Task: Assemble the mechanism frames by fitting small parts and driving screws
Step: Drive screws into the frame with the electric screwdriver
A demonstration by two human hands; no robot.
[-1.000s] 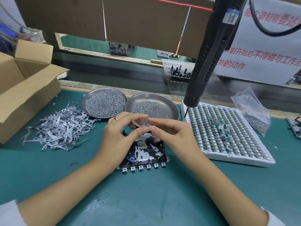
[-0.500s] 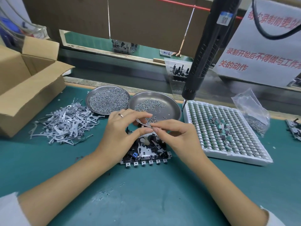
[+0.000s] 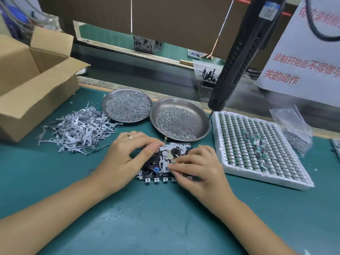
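On the green tabletop (image 3: 165, 218), centre, lies the frame (image 3: 161, 162); left hand (image 3: 125, 155) rests on its left edge, fingers curled, pinching a small metal part; right hand (image 3: 198, 168) fingers pressed together on the frame; two screw dishes (image 3: 202, 115) behind.

Both forearms are bare. The left hand (image 3: 122, 159) wears a thin band ring (image 3: 130, 137); the right hand (image 3: 200, 170) wears none.
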